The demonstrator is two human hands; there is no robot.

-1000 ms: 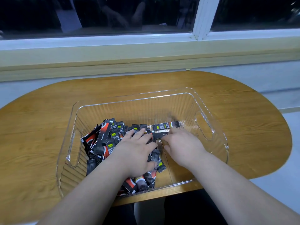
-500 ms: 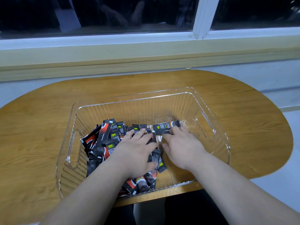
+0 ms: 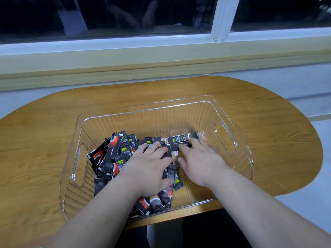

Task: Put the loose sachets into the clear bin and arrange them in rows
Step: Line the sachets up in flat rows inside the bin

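Head view: both grips apart, left hand (image 3: 148, 169) pinning the loose sachets (image 3: 114, 154), right hand (image 3: 198, 161) should slide the second sachet (image 3: 175, 146) snug and parallel beside the far-wall sachet (image 3: 180, 138).

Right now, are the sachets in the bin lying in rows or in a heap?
Mostly a heap: sachets crisscross in the bin; only two lie parallel by the right hand.

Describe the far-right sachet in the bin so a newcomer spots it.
In the clear bin on the wooden table, look right of the jumbled pile. At the fingertips of the right hand, two lie crosswise; it is the farther sachet, showing a yellow-green label.
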